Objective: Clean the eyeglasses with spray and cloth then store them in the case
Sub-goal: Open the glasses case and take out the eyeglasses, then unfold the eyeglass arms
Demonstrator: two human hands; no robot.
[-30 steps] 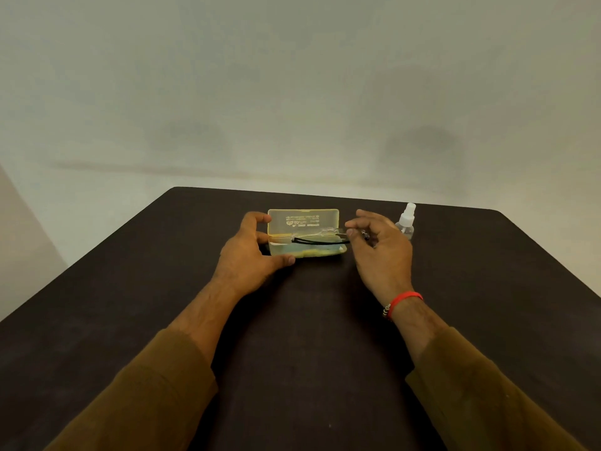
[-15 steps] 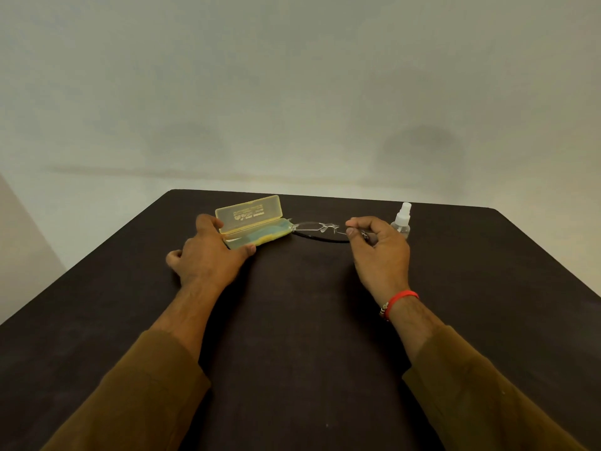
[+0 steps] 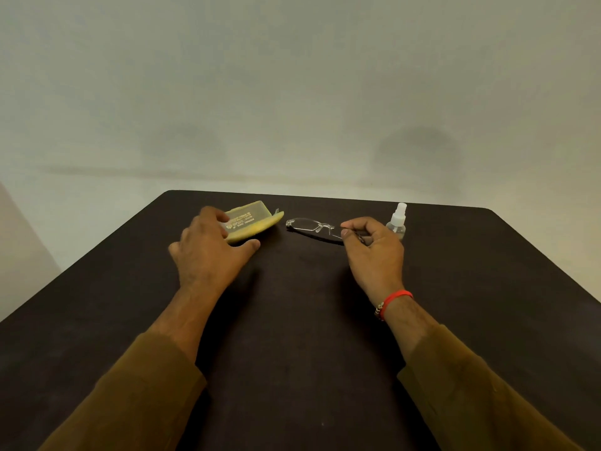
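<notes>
A translucent yellowish eyeglass case [image 3: 252, 221] lies open at the far left of the dark table, with a yellow cloth showing at its lower edge. My left hand [image 3: 209, 249] rests on the case's left end, thumb at the front edge and fingers at the back. Folded eyeglasses [image 3: 309, 226] with clear lenses and dark temples lie just right of the case. My right hand [image 3: 374, 247] pinches their right end between thumb and fingers. A small clear spray bottle [image 3: 397, 221] with a white nozzle stands upright behind my right hand.
The dark table [image 3: 292, 336] spans the view, its far edge just behind the case and bottle. A pale wall stands beyond. My brown sleeves fill the lower corners, and a red band circles my right wrist.
The eyeglasses came out of the case in my right hand and moved right. My left hand slid the open case to the left, so a gap now separates case and glasses.
</notes>
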